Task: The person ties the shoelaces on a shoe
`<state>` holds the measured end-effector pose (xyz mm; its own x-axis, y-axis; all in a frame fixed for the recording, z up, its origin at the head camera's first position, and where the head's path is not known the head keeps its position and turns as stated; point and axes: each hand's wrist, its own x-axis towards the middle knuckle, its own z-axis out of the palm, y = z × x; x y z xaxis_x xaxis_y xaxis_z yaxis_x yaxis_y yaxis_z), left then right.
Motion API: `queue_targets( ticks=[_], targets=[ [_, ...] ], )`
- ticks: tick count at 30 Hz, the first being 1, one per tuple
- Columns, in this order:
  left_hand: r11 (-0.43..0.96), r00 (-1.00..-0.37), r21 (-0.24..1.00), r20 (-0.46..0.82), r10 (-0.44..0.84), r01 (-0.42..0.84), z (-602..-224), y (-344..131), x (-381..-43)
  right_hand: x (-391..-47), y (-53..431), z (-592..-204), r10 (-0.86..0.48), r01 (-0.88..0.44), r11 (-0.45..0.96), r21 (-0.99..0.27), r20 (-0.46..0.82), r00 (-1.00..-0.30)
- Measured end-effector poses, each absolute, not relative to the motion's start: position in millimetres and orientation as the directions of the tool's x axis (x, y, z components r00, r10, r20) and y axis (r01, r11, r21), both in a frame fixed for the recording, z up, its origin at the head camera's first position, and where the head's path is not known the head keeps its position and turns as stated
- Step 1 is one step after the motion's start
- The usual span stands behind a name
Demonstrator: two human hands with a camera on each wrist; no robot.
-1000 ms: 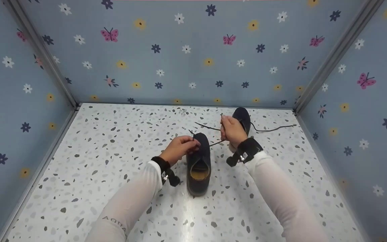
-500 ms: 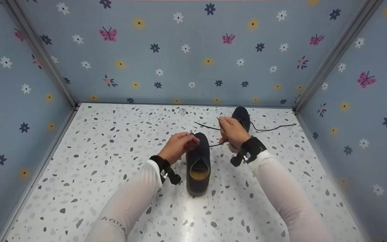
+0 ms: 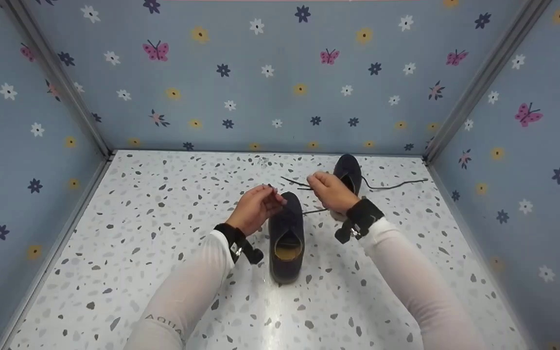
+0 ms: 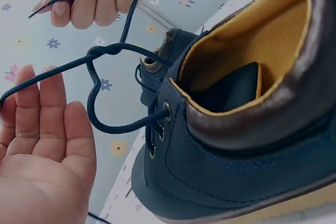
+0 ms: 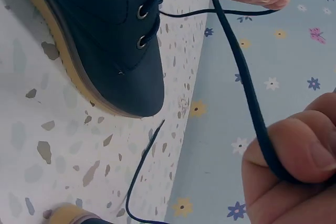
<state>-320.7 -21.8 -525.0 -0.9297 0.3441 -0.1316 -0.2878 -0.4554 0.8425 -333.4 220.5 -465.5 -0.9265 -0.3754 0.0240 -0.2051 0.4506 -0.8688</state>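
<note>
Right grip (image 3: 333,193) holds one lace end (image 5: 255,114), left grip (image 3: 255,209) pinches the other; slack from either could let the half-knot (image 4: 104,51) (loop (image 4: 113,129) gaping by the shoe (image 4: 236,169)) slip loose.

The low-cut lace-up shoe (image 4: 252,166) is dark blue with a brown collar, yellow textured lining, metal eyelets and a pale yellowish sole; it stands upright on the white speckled surface (image 3: 90,243), toe pointing forward. Its thin, dark blue lace (image 4: 118,129) runs through the eyelets, and the two strands cross in a single loose knot (image 4: 105,50) raised clear of the upper, a slack loop bowing out beneath. Beyond the knot, the strands diverge to opposite sides, drawn nearly straight.
</note>
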Motion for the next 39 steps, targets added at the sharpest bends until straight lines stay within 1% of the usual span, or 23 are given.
queue_targets(
  ticks=[4, 9, 20, 25, 30, 37, 39],
  targets=[
    [-0.504, -0.927, 0.806, -0.138, 0.349, -0.310, -525, -23, -321, -333, 217, -465, -0.407, -0.293, 0.511, -0.808, 0.073, -0.911],
    [-0.519, -0.926, 0.793, -0.143, 0.350, -0.319, -525, -24, -321, -333, 216, -464, -0.416, -0.330, 0.566, -0.756, 0.083, -0.905],
    [-0.502, -0.925, 0.805, -0.141, 0.354, -0.315, -526, -26, -320, -329, 231, -463, -0.451, -0.413, 0.734, -0.539, 0.069, -0.890],
    [-0.495, -0.923, 0.808, -0.144, 0.357, -0.318, -528, -27, -319, -328, 241, -464, -0.460, -0.421, 0.749, -0.512, 0.055, -0.886],
    [-0.490, -0.922, 0.810, -0.150, 0.357, -0.322, -529, -27, -318, -330, 252, -469, -0.465, -0.452, 0.752, -0.480, 0.100, -0.879],
    [-0.451, -0.924, 0.832, -0.177, 0.338, -0.324, -532, -28, -319, -331, 263, -476, -0.422, -0.407, 0.769, -0.492, 0.088, -0.903],
    [-0.439, -0.926, 0.839, -0.181, 0.332, -0.321, -532, -29, -320, -330, 265, -478, -0.419, -0.407, 0.778, -0.479, 0.088, -0.904]
  ],
)
